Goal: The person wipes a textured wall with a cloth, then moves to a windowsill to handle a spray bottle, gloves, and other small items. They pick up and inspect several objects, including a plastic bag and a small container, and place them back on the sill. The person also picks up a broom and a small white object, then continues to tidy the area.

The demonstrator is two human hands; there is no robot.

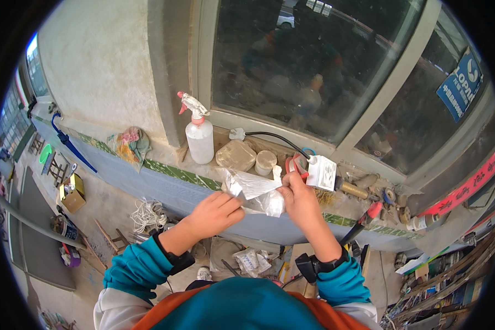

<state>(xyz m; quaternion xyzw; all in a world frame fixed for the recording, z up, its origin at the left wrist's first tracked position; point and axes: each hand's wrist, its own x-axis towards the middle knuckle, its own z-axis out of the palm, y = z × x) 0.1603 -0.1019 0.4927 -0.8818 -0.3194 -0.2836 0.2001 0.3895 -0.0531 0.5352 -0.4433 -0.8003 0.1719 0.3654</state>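
Note:
Between my two hands, above the edge of the window ledge, is a thin clear plastic bag (262, 191), crumpled and shiny. The thumb and fingers of my right hand (301, 201) pinch its right side, and a twisted white end sticks up there. My left hand (217, 213) is curled closed at the bag's left edge; its fingertips are partly hidden against the plastic. Just behind the bag stand a dusty square container (236, 156) and a small round lidded jar (265, 161). A white spray bottle (200, 142) with a pink-and-white trigger stands upright to their left.
On the ledge right of my hands are a white box (321, 172) with a black cable, a roller-like tool (353, 188) and tape rolls. A rag (131, 146) hangs at left, beside a blue umbrella (71, 144). Coiled white rope (148, 215) and wood strips lie below.

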